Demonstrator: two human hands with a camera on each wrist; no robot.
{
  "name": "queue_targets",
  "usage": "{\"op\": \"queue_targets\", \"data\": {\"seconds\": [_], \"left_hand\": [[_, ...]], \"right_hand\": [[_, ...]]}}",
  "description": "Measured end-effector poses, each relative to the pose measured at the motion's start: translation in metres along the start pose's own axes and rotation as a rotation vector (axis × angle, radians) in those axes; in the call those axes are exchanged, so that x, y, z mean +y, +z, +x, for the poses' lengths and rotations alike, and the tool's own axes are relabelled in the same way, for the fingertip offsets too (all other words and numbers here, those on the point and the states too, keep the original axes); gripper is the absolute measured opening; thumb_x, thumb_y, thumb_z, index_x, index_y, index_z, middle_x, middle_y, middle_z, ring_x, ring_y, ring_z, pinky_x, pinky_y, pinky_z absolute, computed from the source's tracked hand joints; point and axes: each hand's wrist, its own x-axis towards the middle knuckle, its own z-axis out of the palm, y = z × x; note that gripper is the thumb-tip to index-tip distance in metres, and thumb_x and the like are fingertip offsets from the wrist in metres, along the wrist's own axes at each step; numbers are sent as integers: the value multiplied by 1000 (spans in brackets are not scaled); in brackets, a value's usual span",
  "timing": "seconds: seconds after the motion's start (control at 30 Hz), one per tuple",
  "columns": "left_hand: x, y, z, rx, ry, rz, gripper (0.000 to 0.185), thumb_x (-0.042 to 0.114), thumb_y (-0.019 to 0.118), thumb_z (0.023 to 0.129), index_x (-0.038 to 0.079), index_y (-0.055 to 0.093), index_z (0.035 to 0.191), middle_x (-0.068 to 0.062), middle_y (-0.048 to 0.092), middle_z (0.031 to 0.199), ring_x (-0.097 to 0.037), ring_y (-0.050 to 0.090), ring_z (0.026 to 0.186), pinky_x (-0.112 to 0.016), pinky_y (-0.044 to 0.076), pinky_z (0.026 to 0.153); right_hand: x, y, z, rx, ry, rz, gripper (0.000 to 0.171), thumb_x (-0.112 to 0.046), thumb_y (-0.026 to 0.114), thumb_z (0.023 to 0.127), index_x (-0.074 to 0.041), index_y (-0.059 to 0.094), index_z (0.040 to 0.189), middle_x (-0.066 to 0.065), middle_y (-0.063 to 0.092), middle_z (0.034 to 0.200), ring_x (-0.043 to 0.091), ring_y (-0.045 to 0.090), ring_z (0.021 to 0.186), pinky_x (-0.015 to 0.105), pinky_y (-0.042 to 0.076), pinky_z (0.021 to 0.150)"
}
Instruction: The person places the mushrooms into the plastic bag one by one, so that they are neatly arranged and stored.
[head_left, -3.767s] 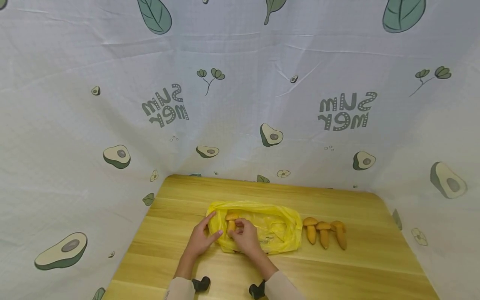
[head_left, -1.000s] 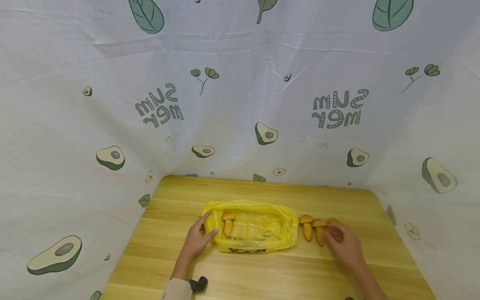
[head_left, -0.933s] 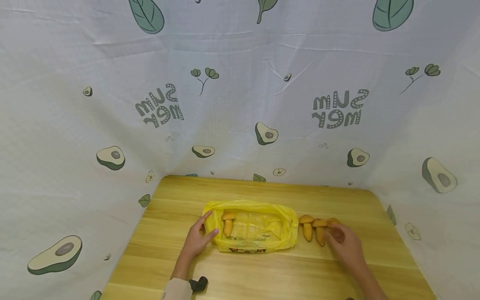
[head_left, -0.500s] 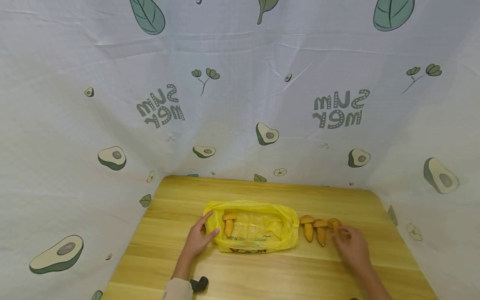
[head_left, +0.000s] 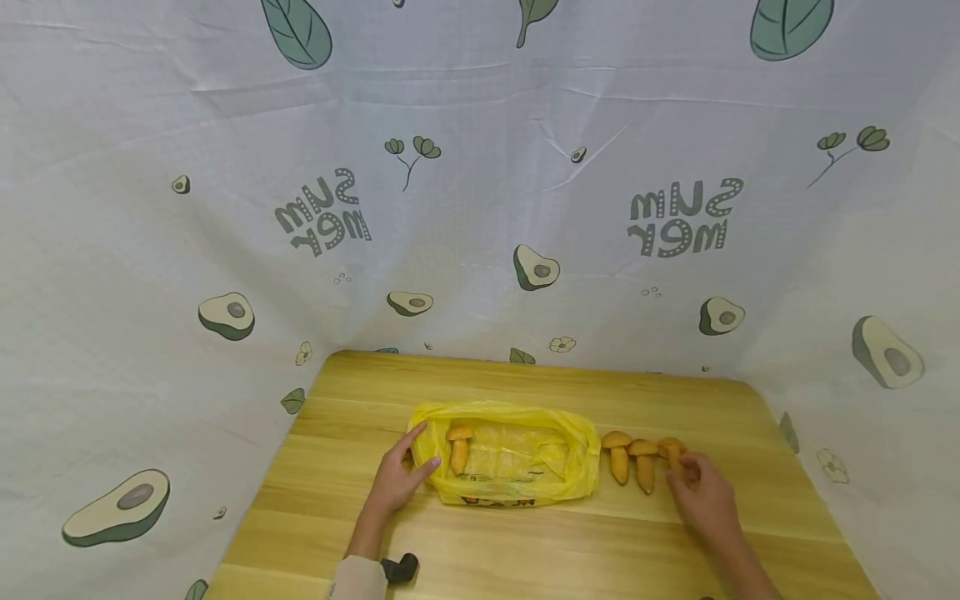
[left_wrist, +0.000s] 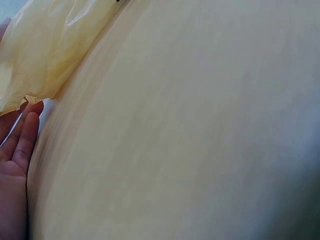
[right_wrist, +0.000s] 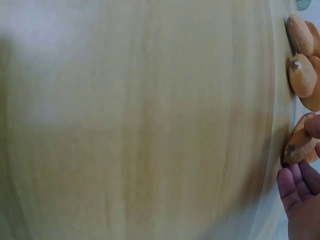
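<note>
A yellow plastic bag (head_left: pixel 517 492) lies on its side with its mouth spread, and one orange-brown mushroom (head_left: pixel 459 454) sits inside at the left. My left hand (head_left: pixel 396 479) holds the bag's left end, thumb and index finger at its rim; in the left wrist view the fingers (left_wrist: pixel 29 135) meet the bag's edge. Right of the bag, my right hand (head_left: pixel 705 497) pinches the stem of the rightmost mushroom (head_left: pixel 671 446). Two more mushrooms stand beside it, one nearest the bag (head_left: pixel 618 458) and a middle one (head_left: pixel 643 465). Fingers partly hide the pinched stem.
The wooden table (head_left: pixel 570 550) has rounded far corners. A pale printed cloth (head_left: pixel 465 208) hangs around its back and sides. A black device (head_left: pixel 401 568) is strapped at the left wrist, by the sleeve (head_left: pixel 356 577).
My right hand has gone from inside the bag, where it held a mushroom, to the rightmost mushroom outside, lately shifting slightly right. That first mushroom stays in the bag. The left hand keeps its place.
</note>
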Motion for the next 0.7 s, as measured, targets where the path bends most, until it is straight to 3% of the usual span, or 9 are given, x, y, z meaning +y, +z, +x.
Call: {"op": "queue_targets", "data": {"seconds": [0.17, 0.27, 0.5, 0.7], "left_hand": [[0, 0, -1, -4, -1, 8, 70, 40, 73, 95, 22, 46, 156, -16, 42, 162, -41, 44, 146, -60, 42, 114], [-1, 0, -2, -5, 2, 17, 69, 41, 73, 95, 23, 45, 157, -16, 42, 162, -42, 44, 146, -60, 43, 113], [-2, 0, -1, 2, 17, 22, 69, 41, 71, 97, 23, 44, 157, -16, 42, 162, -43, 43, 146, -62, 43, 112], [-2, 1, -1, -2, 7, 14, 69, 41, 72, 96, 24, 45, 157, -15, 42, 162, -42, 44, 146, -61, 42, 113]], "right_hand": [[0, 2, -1, 0, 3, 3, 44, -25, 65, 101, 4, 54, 132, 31, 67, 116, 42, 66, 103, 34, 50, 75], [2, 6, -2, 41, -23, -10, 41, -23, 68, 99, 4, 55, 128, 29, 69, 111, 39, 67, 96, 32, 50, 71], [4, 10, -4, 94, 5, 17, 39, -22, 73, 96, 2, 59, 123, 25, 72, 103, 9, 63, 78, 21, 48, 66], [6, 11, -7, 99, 38, 51, 40, -26, 73, 96, 1, 60, 123, 26, 72, 108, -12, 52, 76, 12, 46, 66]]}}
